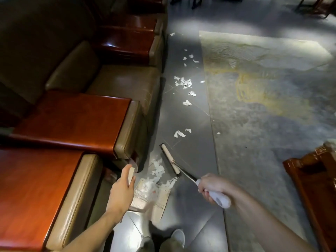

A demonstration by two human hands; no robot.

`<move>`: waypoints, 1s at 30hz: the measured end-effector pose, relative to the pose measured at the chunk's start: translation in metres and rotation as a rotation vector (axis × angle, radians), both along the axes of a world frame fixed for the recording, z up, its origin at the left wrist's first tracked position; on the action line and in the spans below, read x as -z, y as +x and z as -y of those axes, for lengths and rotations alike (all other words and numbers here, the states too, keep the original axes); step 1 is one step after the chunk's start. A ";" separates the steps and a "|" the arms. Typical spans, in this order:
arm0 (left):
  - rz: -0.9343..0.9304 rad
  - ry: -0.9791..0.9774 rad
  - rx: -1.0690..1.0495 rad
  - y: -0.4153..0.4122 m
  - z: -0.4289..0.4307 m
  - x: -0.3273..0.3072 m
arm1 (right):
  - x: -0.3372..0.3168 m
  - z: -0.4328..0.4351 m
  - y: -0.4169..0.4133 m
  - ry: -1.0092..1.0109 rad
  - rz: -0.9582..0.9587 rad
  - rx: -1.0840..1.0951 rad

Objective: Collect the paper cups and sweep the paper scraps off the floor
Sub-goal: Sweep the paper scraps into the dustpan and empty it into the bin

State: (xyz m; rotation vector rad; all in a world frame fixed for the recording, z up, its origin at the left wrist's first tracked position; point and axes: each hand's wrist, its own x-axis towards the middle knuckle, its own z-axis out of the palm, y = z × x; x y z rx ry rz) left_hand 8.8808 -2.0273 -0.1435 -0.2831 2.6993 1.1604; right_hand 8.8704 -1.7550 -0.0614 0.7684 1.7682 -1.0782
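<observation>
The left hand (122, 186) has its fingers curled round the upright cream handle of a cream plastic dustpan (161, 199). The dustpan sits on the dark grey tiled floor (190, 120), close against the front of an olive-brown leather sofa (127, 84) with glossy red-brown wooden armrests (72, 117). The pan looks blurred, and comb-like teeth show along its near wall.

The right hand (211, 188) is wrapped tightly round the white plastic grip of a long-handled broom (170, 159). A thin metal shaft runs from that grip forward and to the left, down to a cream bar head edged with dark bristles. The head lies on the tiles, angled away from the person, just beyond the dustpan's open mouth.

White torn paper scraps (157, 167) are heaped between the broom head and the pan, touching both. More of them lie inside the pan itself. Further scraps trail away up the strip of tile between the sofa and a grey-and-gold patterned rug (263, 115) — a pair just past the broom head, a thicker cluster further on, and small bits beyond that. One or two flecks sit on the rug's edge.

A carved red-brown wooden piece of furniture (312, 179) stands on the rug at the right edge. A pale shoe (179, 236) shows at the bottom of the view — beneath the two forearms.
</observation>
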 end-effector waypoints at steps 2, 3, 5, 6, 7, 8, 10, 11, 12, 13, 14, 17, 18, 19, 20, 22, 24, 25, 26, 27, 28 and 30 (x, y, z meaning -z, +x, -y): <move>-0.013 0.012 -0.007 -0.003 0.007 0.000 | 0.014 0.012 -0.020 0.086 -0.076 -0.169; -0.014 0.009 -0.005 -0.006 0.010 0.001 | 0.020 0.017 -0.030 0.138 -0.104 -0.252; -0.022 -0.001 0.004 -0.015 0.015 0.003 | 0.036 0.030 -0.046 0.227 -0.135 -0.424; -0.026 -0.002 0.007 -0.021 0.017 0.004 | 0.044 0.035 -0.053 0.249 -0.141 -0.498; -0.031 0.001 0.010 -0.026 0.018 0.005 | 0.051 0.040 -0.058 0.254 -0.141 -0.547; -0.036 0.008 0.012 -0.031 0.018 0.006 | 0.057 0.045 -0.061 0.258 -0.129 -0.580; -0.043 0.025 0.012 -0.039 0.018 0.006 | 0.064 0.053 -0.059 0.226 -0.078 -0.534; -0.043 0.036 0.011 -0.042 0.017 0.006 | 0.066 0.055 -0.054 0.181 -0.039 -0.463; -0.042 0.044 0.014 -0.044 0.015 0.005 | 0.066 0.057 -0.048 0.123 0.010 -0.387; -0.045 0.049 0.020 -0.046 0.013 0.004 | 0.062 0.056 -0.043 0.044 0.065 -0.301; -0.048 0.052 0.025 -0.048 0.012 0.004 | 0.057 0.053 -0.039 -0.056 0.125 -0.192; -0.049 0.066 0.031 -0.051 0.009 0.005 | 0.027 0.032 -0.037 -0.326 0.300 0.178; -0.046 0.068 0.035 -0.051 0.009 0.005 | 0.014 0.025 -0.037 -0.355 0.322 0.239; -0.037 0.072 0.036 -0.050 0.008 0.005 | 0.003 0.019 -0.034 -0.360 0.328 0.260; -0.026 0.077 0.036 -0.050 0.009 0.006 | -0.007 0.015 -0.030 -0.350 0.325 0.246; -0.004 0.088 0.039 -0.047 0.009 0.007 | -0.020 0.012 -0.017 -0.308 0.314 0.170; 0.015 0.083 0.049 -0.042 0.010 0.008 | -0.026 0.010 -0.004 -0.264 0.255 0.113; 0.023 0.077 0.052 -0.039 0.011 0.008 | -0.029 0.008 0.000 -0.243 0.219 0.108; 0.029 0.070 0.052 -0.035 0.011 0.008 | -0.032 0.005 0.003 -0.226 0.189 0.113; 0.029 0.063 0.052 -0.032 0.012 0.007 | -0.035 0.002 0.004 -0.214 0.167 0.124; 0.024 0.058 0.052 -0.028 0.012 0.007 | -0.037 -0.001 0.004 -0.207 0.150 0.142; 0.012 0.060 0.057 -0.022 0.013 0.007 | -0.036 -0.010 0.001 -0.206 0.136 0.201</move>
